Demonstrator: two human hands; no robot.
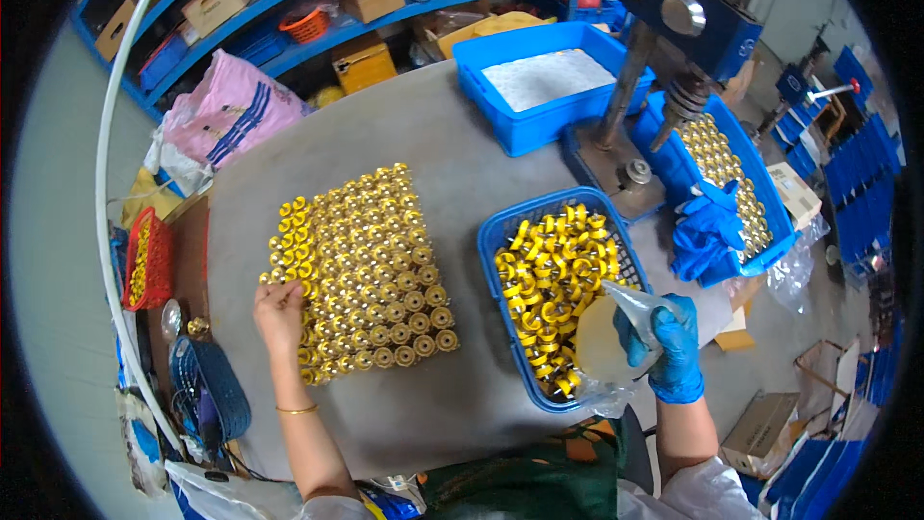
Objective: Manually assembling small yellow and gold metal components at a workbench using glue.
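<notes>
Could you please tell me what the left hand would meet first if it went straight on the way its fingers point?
The left hand would most likely meet the yellow-ringed parts at the left edge of the block; its fingertips may already touch one, but depth is unclear.

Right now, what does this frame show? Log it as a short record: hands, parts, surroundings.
Left hand: bare, fingertips at the left edge of the rows of parts
Right hand: blue-gloved, gripping a translucent plastic item
Basket: blue, holding loose yellow parts
Surface: grey table
Beyond basket: press
</notes>
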